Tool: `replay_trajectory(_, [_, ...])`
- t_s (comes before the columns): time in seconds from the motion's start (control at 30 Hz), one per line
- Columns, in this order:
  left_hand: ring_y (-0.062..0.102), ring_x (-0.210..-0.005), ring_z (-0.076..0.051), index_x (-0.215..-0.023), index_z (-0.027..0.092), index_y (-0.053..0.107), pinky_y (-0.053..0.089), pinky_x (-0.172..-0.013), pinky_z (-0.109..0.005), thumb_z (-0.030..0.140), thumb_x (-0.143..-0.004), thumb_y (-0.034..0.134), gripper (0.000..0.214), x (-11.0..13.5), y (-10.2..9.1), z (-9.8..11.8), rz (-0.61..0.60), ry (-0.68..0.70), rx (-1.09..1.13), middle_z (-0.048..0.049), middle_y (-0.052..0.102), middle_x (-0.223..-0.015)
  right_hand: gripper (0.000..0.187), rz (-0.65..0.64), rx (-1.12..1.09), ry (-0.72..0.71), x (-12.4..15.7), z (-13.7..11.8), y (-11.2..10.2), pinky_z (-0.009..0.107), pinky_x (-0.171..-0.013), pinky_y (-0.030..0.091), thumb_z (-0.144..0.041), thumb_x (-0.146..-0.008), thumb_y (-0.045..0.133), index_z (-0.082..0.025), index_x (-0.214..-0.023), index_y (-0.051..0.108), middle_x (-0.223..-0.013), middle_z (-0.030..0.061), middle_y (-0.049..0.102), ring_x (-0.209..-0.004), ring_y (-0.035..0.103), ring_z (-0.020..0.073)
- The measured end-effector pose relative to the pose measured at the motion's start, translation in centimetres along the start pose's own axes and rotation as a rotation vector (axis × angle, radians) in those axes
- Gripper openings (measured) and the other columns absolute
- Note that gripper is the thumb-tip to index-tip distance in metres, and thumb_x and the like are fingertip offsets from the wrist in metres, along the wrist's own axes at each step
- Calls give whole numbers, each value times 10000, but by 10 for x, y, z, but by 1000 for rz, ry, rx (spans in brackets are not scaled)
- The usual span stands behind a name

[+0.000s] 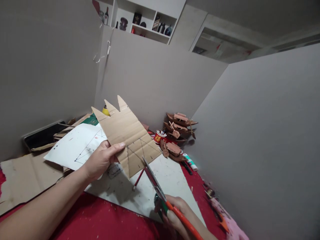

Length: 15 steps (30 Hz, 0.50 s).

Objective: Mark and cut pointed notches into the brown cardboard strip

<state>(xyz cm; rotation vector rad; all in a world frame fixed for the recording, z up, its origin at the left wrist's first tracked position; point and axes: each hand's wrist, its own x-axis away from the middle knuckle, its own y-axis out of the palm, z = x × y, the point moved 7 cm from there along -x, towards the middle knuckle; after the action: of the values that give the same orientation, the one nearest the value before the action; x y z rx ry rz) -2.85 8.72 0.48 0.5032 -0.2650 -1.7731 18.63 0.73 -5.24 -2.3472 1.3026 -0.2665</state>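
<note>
My left hand pinches a jagged piece of brown cardboard with pencil lines on it, holding it up above the table. My right hand grips orange-handled scissors at the lower middle. The blades are partly apart and their tips touch the cardboard's lower right edge. A red pencil lies under the cardboard on a white board.
The red table carries a white paper with drawn lines, flat cardboard sheets, several brown cardboard boat models, a red-and-white cup and a glue stick. Grey partition walls surround it; shelves stand behind.
</note>
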Motion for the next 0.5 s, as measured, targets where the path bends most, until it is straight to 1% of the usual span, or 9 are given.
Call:
replay_trajectory(0.07, [655, -715, -176, -1056, 157, 691, 511, -573, -244, 391, -766, 721, 374, 2, 6, -3, -56, -18, 19, -60, 720, -875, 527, 31, 20, -6, -1, 0, -1, 214, -446, 290, -691, -889, 376, -186, -778, 480, -635, -26, 390, -536, 367, 115])
replay_trajectory(0.17, [634, -684, -141, -1043, 163, 684, 510, -588, -222, 369, -764, 745, 352, 7, 14, -12, -115, -50, -34, -53, 714, -870, 511, 36, 52, -5, -2, 1, 0, 213, -440, 283, -675, -906, 368, -194, -756, 459, -603, -39, 373, -524, 348, 110])
replay_trajectory(0.23, [635, -673, -141, -1028, 168, 676, 522, -608, -236, 335, -741, 773, 346, 10, 16, -18, -119, -75, -61, -53, 715, -862, 496, -3, 68, 4, -1, 3, 3, 209, -445, 289, -661, -915, 377, -196, -763, 454, -594, -44, 381, -520, 345, 107])
replay_trajectory(0.33, [660, -699, -180, -1076, 183, 654, 554, -615, -292, 326, -731, 781, 395, 11, 19, -26, -117, -125, -55, -74, 721, -910, 526, -24, 58, 10, 1, 4, 5, 215, -480, 335, -684, -911, 364, -187, -802, 500, -618, -27, 442, -541, 380, 117])
replay_trajectory(0.43, [668, -726, -198, -1133, 194, 630, 570, -604, -314, 310, -724, 783, 451, 11, 20, -24, -128, -123, -38, -82, 716, -935, 599, -11, 15, 39, 6, 12, 3, 234, -525, 399, -743, -878, 349, -183, -829, 558, -684, 14, 518, -595, 441, 148])
replay_trajectory(0.5, [660, -693, -184, -1126, 184, 627, 572, -594, -311, 292, -721, 780, 446, 10, 20, -20, -123, -100, -36, -75, 712, -910, 603, -12, 10, 60, 10, 20, 1, 254, -568, 434, -751, -865, 370, -187, -842, 581, -731, 38, 553, -638, 476, 172])
